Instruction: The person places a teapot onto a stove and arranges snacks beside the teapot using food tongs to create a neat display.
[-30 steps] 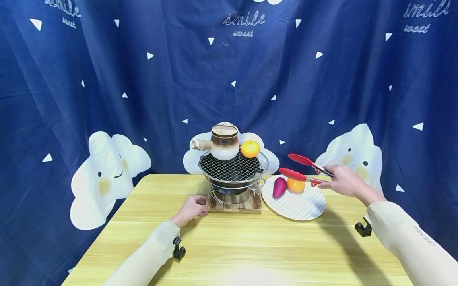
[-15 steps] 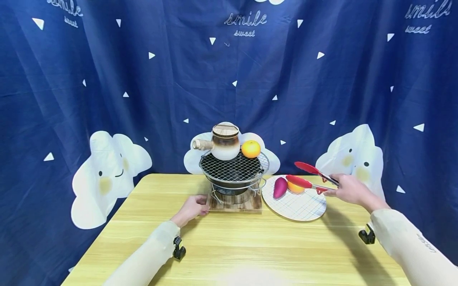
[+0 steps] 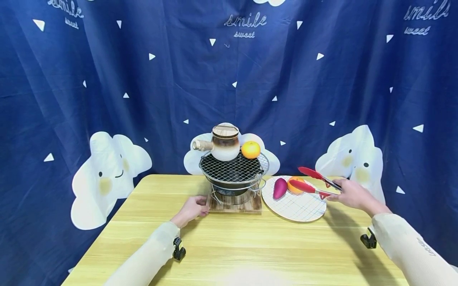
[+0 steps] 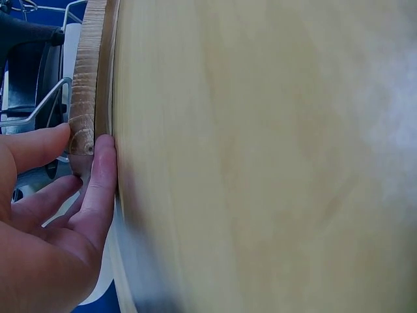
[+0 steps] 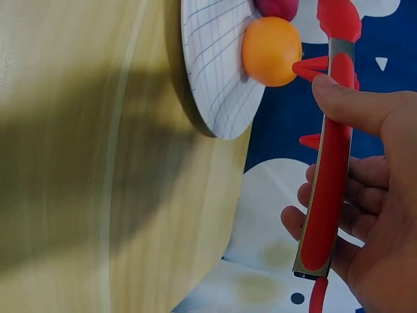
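My right hand (image 3: 354, 194) holds red-tipped metal tongs (image 5: 332, 169), thumb along one arm and fingers round the other. The tongs' jaws stand apart over the plate (image 3: 304, 210), one red tip overlapping the orange (image 5: 272, 52) in the head view. Left of that orange lies a purple, eggplant-shaped thing (image 3: 280, 188). My left hand (image 3: 191, 208) pinches the near left corner of a wooden base board (image 4: 85, 85), thumb on top and fingers at its edge. On the board stands a small round grill (image 3: 229, 171), bearing a lidded clay pot (image 3: 225, 147) and another orange (image 3: 251, 149).
The pot's side handle (image 3: 202, 145) points left, past the grill's edge. A wire handle (image 3: 262, 183) sticks out from the grill toward the plate. The wooden table (image 3: 229, 246) ends at a blue curtain (image 3: 229, 79) behind.
My right hand has moved right and slightly down with the tongs, drawing their tips back to the right over the plate. My left hand stays on the board.
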Motion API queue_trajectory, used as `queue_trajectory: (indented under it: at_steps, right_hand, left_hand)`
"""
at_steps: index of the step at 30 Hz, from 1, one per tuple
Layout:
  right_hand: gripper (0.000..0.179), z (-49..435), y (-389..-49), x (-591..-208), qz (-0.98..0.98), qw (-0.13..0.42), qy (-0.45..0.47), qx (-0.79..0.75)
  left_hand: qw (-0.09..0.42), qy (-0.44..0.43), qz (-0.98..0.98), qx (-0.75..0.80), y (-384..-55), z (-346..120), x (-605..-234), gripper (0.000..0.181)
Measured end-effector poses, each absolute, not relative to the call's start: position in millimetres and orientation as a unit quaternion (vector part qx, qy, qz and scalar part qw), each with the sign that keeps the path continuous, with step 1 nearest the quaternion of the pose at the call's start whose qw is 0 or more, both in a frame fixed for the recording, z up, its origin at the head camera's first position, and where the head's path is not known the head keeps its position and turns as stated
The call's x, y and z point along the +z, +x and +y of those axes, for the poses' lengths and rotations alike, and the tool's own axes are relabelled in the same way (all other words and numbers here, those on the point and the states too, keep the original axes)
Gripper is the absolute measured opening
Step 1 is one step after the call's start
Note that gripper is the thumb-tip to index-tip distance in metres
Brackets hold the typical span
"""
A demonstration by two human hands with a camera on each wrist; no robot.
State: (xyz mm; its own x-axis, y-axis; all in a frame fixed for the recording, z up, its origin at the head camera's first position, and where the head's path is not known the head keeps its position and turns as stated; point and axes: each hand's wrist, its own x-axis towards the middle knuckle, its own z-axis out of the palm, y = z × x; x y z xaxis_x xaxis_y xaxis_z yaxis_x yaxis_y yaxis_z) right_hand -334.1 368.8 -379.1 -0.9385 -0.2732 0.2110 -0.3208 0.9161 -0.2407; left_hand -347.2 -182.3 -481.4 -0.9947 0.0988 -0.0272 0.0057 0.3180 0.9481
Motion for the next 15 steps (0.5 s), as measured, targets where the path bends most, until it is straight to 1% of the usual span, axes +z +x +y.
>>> queue_trajectory:
  at_steps: [7,12,15]
  right_hand:
    - [0.049,372.5,-334.1,-387.7,-0.973,0.095,0.159,0.134]
    - [0.045,375.9,-337.5,-395.6,-0.974,0.101,0.158,0.129]
    - [0.046,377.0,-339.9,-398.8,-0.975,0.101,0.157,0.124]
  left_hand:
    - [0.034,0.031,0.809,0.587,-345.3,-179.9,-479.2,0.054]
    - [0.033,0.034,0.809,0.586,-344.2,-180.0,-478.3,0.052]
    - [0.036,0.035,0.809,0.585,-343.1,-180.7,-477.4,0.052]
